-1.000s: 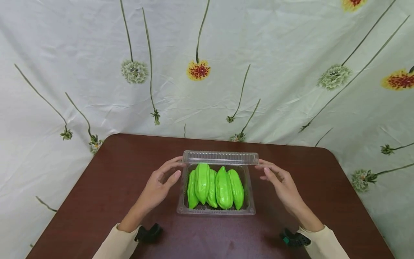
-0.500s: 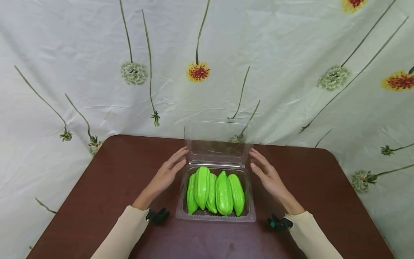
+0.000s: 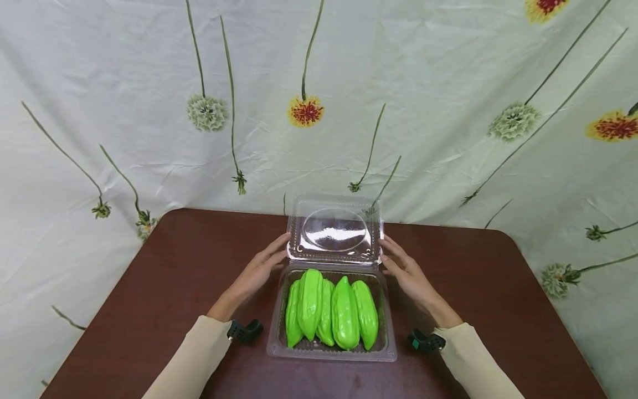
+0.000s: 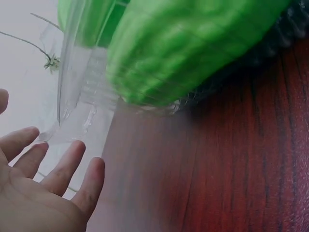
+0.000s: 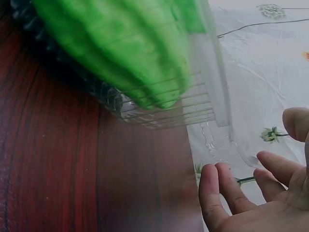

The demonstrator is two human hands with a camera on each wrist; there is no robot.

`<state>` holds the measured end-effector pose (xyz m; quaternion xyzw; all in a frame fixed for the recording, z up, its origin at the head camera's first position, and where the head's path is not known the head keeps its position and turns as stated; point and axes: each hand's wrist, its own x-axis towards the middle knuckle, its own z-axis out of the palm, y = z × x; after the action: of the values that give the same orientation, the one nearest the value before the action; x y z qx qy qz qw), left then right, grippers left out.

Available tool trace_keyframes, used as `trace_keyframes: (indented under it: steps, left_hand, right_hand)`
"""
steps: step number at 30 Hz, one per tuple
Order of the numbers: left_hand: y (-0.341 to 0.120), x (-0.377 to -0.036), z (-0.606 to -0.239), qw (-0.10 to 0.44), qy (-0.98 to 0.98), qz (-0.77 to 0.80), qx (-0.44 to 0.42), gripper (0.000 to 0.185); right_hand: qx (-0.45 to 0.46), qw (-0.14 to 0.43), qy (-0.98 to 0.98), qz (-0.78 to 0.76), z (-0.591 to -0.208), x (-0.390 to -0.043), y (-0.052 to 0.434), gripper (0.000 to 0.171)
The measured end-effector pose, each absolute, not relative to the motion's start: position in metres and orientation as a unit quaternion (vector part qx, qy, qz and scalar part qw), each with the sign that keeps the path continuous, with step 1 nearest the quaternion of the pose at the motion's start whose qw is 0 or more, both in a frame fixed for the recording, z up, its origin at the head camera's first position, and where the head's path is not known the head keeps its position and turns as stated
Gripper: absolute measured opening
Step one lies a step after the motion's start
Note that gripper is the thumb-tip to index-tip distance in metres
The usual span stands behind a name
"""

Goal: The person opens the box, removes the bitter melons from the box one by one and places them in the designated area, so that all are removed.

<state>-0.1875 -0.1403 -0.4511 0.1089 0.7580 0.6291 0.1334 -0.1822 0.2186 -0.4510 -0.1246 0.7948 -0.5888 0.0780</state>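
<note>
A clear plastic clamshell box (image 3: 331, 356) stands on the table with its hinged lid (image 3: 334, 230) raised and leaning back at the far side. Inside the base lie several bright green, ridged, glossy fruits (image 3: 345, 316) side by side. At the lid's left edge is my left hand (image 3: 254, 274), its fingers extended. My right hand (image 3: 412, 280) mirrors it at the right edge, fingers likewise extended. In the left wrist view, fingertips (image 4: 73, 150) lie close to the lid's clear rim; whether they press it I cannot tell. Neither hand is curled round anything.
The dark red-brown wooden table (image 3: 164, 310) has rounded far corners. Behind it hangs a white cloth (image 3: 448, 100) printed with flowers. A black strap (image 3: 245, 331) is on the left wrist and another black strap (image 3: 426, 341) on the right.
The lid has swung from tilting over the box to upright, then farther back. Both hands have moved inward along its sides, and the box sits somewhat nearer to me.
</note>
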Motion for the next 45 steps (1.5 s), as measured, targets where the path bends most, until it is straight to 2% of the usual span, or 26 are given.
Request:
trace_keyframes:
  steps: [9,25,30,35,45]
  left_hand:
    - [-0.142,-0.186,-0.456,0.194,0.751,0.624,0.098,0.059]
    - [-0.139,-0.182,-0.464,0.202,0.752,0.622,0.083,0.06]
    - [-0.141,-0.177,-0.463,0.193,0.752,0.626,0.08,0.059]
    - [-0.144,-0.159,-0.461,0.156,0.766,0.618,0.078,0.058]
    - [-0.151,-0.11,-0.471,0.107,0.756,0.616,0.195,0.068]
  right_hand:
    - [-0.101,0.122,0.803,-0.575,-0.457,-0.184,0.219,0.057]
    - [-0.07,0.149,0.811,-0.561,-0.465,-0.182,0.219,0.06]
    - [-0.065,0.146,0.814,-0.559,-0.465,-0.181,0.22,0.061]
    - [-0.058,0.144,0.815,-0.559,-0.464,-0.18,0.221,0.06]
    - [-0.064,0.141,0.813,-0.562,-0.462,-0.179,0.227,0.058]
